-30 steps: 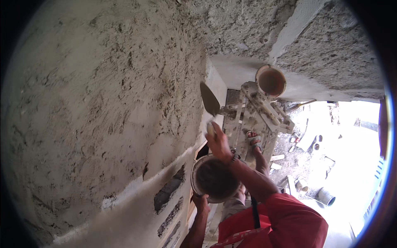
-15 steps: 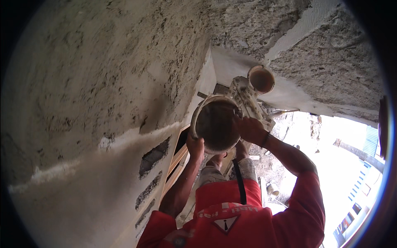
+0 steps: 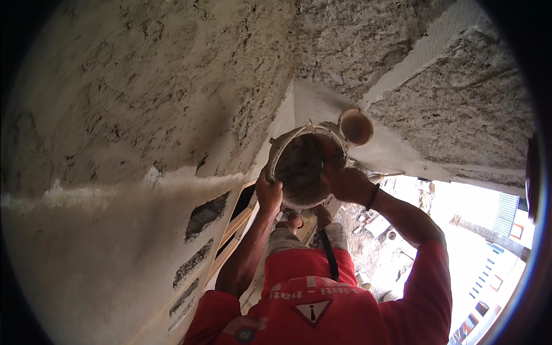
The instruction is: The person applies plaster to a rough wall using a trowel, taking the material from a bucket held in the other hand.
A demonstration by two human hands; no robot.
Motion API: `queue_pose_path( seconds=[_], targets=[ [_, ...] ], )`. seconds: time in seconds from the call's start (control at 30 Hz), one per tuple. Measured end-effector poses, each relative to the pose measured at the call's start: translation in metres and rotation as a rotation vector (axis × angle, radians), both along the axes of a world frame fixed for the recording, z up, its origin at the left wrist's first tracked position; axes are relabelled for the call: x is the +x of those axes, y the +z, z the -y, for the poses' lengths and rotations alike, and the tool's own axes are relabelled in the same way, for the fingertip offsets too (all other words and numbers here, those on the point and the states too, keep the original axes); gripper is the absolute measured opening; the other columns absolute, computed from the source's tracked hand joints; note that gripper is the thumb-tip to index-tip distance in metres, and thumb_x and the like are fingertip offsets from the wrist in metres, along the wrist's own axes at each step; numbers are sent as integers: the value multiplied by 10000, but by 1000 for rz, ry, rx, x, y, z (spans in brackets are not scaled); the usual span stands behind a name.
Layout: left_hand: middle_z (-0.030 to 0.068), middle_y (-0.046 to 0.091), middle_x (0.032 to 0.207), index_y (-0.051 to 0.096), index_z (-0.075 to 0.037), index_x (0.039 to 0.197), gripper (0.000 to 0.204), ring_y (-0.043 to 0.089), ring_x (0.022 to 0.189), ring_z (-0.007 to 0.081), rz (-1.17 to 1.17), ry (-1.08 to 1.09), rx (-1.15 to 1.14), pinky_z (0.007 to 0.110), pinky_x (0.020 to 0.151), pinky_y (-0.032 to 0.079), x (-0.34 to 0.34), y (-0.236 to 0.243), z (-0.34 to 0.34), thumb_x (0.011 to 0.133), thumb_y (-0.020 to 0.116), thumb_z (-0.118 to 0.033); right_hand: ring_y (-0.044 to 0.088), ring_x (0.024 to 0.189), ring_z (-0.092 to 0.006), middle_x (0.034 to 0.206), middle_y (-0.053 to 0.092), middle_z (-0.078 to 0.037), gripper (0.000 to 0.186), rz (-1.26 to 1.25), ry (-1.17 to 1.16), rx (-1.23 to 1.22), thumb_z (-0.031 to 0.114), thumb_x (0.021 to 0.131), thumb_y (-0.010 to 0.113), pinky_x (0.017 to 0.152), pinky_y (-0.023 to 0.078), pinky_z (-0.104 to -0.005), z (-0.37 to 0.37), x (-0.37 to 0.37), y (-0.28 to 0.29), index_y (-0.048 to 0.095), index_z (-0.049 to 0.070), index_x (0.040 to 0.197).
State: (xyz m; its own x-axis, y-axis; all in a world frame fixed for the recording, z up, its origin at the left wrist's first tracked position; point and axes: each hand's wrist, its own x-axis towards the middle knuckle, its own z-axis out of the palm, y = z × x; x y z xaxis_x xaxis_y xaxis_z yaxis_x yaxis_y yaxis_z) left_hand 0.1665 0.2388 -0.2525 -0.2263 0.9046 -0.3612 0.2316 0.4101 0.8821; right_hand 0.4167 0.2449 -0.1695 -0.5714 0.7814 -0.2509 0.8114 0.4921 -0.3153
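A mortar-crusted bucket [image 3: 276,154] hangs in front of me, its round mouth facing up toward me and its inside dark. My left hand [image 3: 269,194] grips the bucket's near left side, thumb at the rim. At the right part of the mouth is my right hand [image 3: 349,184], a dark band round its wrist. Its fingers curl and reach inside the rim; what they hold, if anything, is lost in the shadow. Below the bucket my bare feet [image 3: 294,219] show in part.
Rough plastered walls rise on the left [image 3: 144,103] and far right [image 3: 448,103]. A round, open-ended container or pipe [image 3: 356,127] sits just beyond the bucket. Slotted openings [image 3: 207,217] pierce the left wall. Bright ground with debris [image 3: 374,227] lies far below on the right.
The bucket has shifted slightly toward the far side and now covers most of the pale crusted support behind it. My right hand has moved slightly lower, its fingers further inside the rim. My view has shifted a little.
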Motion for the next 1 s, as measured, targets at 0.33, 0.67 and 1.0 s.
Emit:
queue_pose_path(
  seconds=[0.33, 0.67, 1.0],
  targets=[
    [17, 557, 934, 583, -9, 1098, 495, 515, 802, 116, 359, 122, -46, 244, 709, 436, 12, 54, 3, 629, 475, 109, 687, 813, -307, 878, 671, -170, 209, -170, 72, -348, 137, 843, 556, 655, 557, -420, -2, 30, -45, 614, 0, 990],
    [129, 665, 1014, 577, 24, 1187, 485, 622, 916, 198, 140, -178, -99, 321, 826, 479, -3, 71, 9, 706, 516, 47, 686, 854, -284, 1028, 652, -150, 240, 137, 129, -410, 293, 931, 504, 709, 554, -438, 22, 22, 24, 612, 120, 1058],
    [223, 668, 1043, 577, -21, 1226, 530, 645, 999, 366, -134, -349, 7, 422, 871, 490, -1, 98, 3, 698, 552, 17, 684, 674, -278, 758, 667, -146, 183, 41, -12, 173, 187, 806, 572, 584, 553, -431, 17, -6, 17, 683, 90, 914]
  ],
)
